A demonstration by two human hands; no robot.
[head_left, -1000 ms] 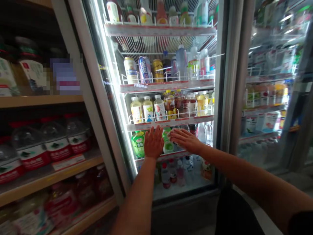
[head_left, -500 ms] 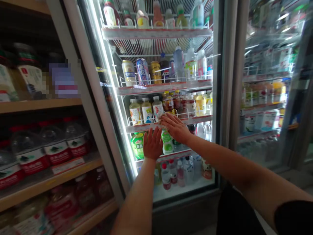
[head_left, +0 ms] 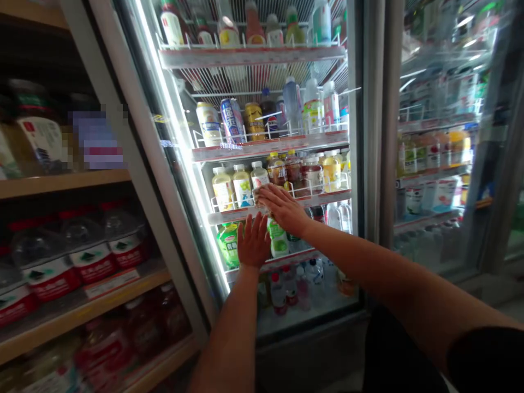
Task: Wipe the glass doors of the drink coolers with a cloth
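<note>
My left hand [head_left: 254, 240] is raised with its fingers spread, its palm toward the glass door [head_left: 282, 311] of a lit drinks fridge. Higher and a little to the right, my right hand [head_left: 282, 207] lies flat toward the same pane, fingers stretched out and pointing left. A pale patch shows by its fingertips; I cannot tell whether it is a cloth or a reflection. Behind the glass, near the right fingertips, stands a white-capped juice bottle [head_left: 259, 173]. A green drink pack [head_left: 228, 244] shows left of my left hand.
Wooden shelves [head_left: 82, 185] on the left hold large bottles with red-and-white labels [head_left: 92, 262]. Inside the fridge, cans [head_left: 232, 120] and bottles line wire shelves. A metal door frame [head_left: 373, 136] separates this door from another glass-fronted fridge [head_left: 434, 169] on the right.
The view has shifted slightly, so the fridge sits a little further left. My right hand has moved slightly left with it; both hands keep nearly the same pose.
</note>
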